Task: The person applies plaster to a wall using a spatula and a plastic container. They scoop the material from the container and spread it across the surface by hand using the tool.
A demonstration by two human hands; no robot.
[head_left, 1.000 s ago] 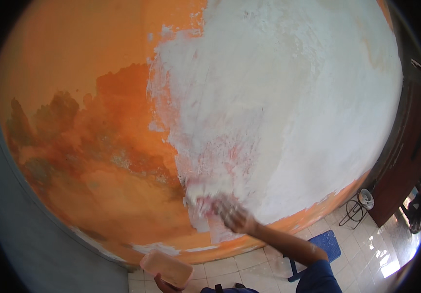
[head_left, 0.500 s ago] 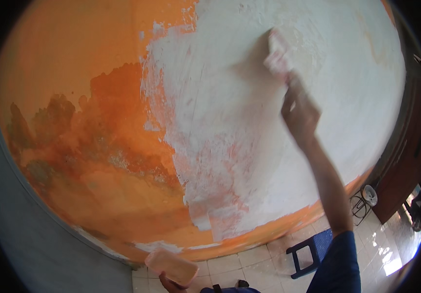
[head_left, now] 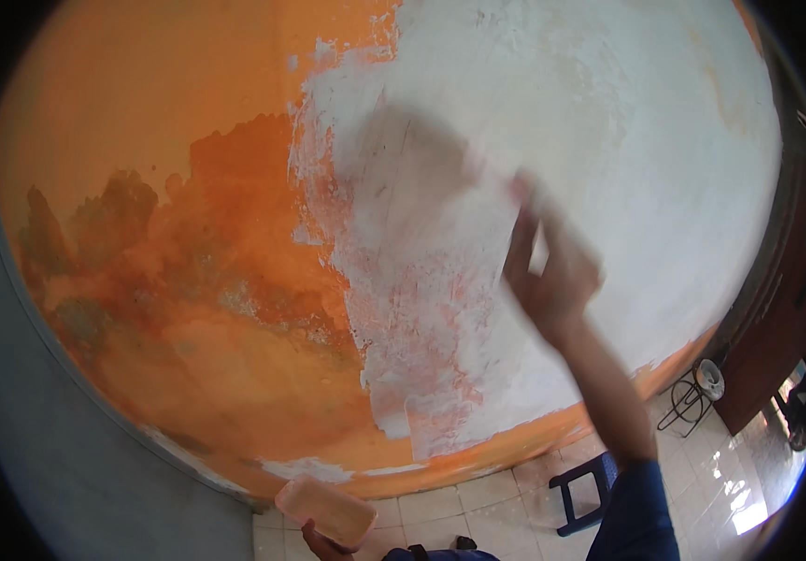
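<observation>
My right hand [head_left: 557, 271] is raised at the white-coated part of the wall [head_left: 664, 187], closed on a pale pink, motion-blurred applicator [head_left: 496, 176] whose exact shape I cannot tell. Left of it, the wall is orange [head_left: 141, 84] with darker, mottled greenish patches; the ragged border between has pink streaks showing through white. At the bottom, my left hand [head_left: 320, 542] grips a pale pink rectangular tray [head_left: 326, 505] by its lower left side.
A blue plastic stool [head_left: 582, 491] stands on the tiled floor [head_left: 435, 505]. A grey wall [head_left: 66, 411] borders the left. At right are a wire stand [head_left: 686, 407] with a white container [head_left: 708, 379], a dark brown door or panel [head_left: 767, 318] and dark objects [head_left: 805, 411].
My right hand swept up from low on the border to high on the white area, then shifted a little left and down. The tray in my left hand has moved only slightly.
</observation>
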